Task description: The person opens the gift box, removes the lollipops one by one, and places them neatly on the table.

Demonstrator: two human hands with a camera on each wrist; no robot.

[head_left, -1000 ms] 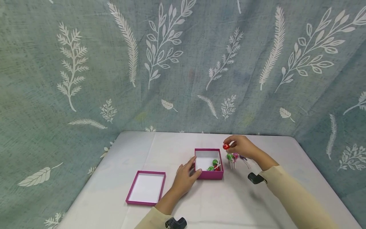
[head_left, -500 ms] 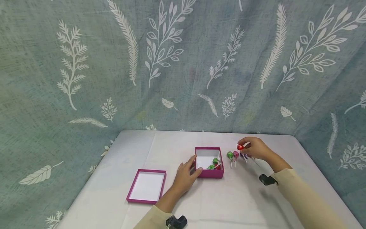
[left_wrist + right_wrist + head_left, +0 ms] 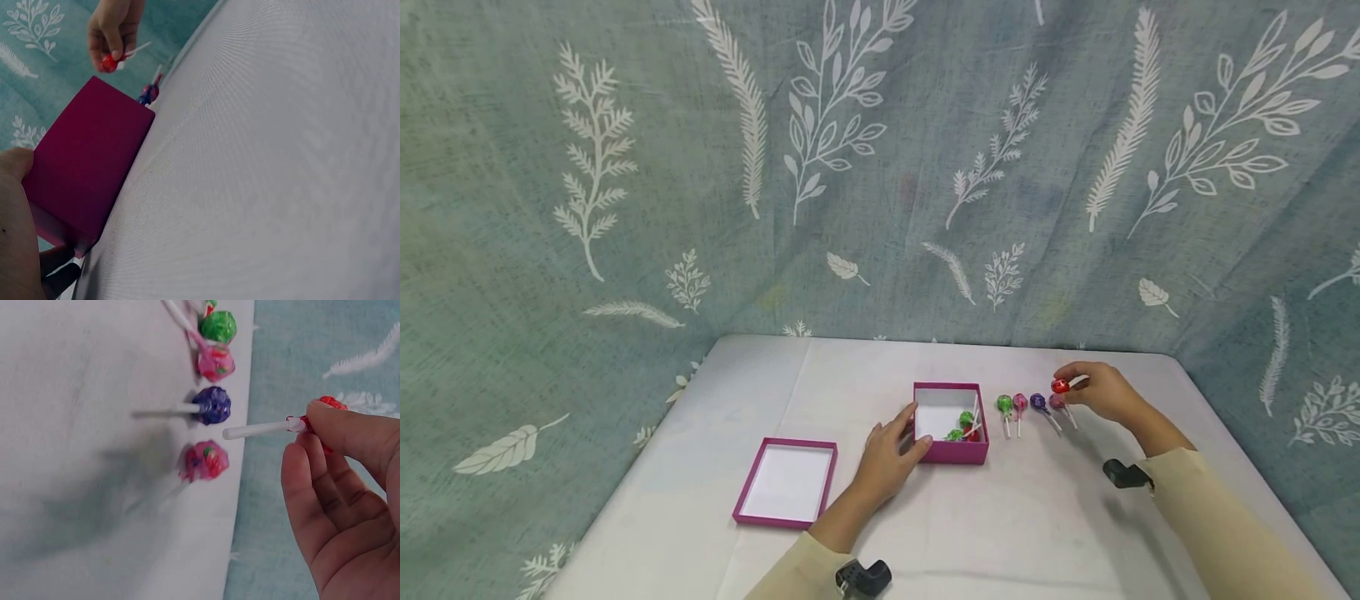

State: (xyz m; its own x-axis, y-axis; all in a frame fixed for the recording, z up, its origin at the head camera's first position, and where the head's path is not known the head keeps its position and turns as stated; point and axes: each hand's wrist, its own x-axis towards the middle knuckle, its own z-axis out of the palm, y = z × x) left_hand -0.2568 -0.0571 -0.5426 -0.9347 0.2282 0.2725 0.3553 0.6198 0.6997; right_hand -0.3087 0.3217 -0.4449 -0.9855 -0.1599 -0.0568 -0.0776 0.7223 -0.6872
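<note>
My right hand (image 3: 1103,392) pinches a red-wrapped lollipop (image 3: 1060,386) between thumb and fingers, above the right end of a row of lollipops. In the right wrist view its white stick (image 3: 256,430) points left, toward the row. That row has a green lollipop (image 3: 1004,403), a pink one (image 3: 1020,402), a purple one (image 3: 1038,402) and another pink one (image 3: 206,460). My left hand (image 3: 883,467) holds the near left corner of an open magenta box (image 3: 955,452), thumb at the front rim and fingers along the left wall. Green and red lollipops (image 3: 966,418) lie inside the box at its right.
The box's lid (image 3: 786,483) lies inside-up on the white-covered table (image 3: 970,533), left of the box and close to my left forearm. A leaf-patterned cloth (image 3: 880,167) hangs behind the table.
My right hand has moved right with the red lollipop, from near the box to above the row's right end, uncovering the purple and pink lollipops. My left hand stays at the box.
</note>
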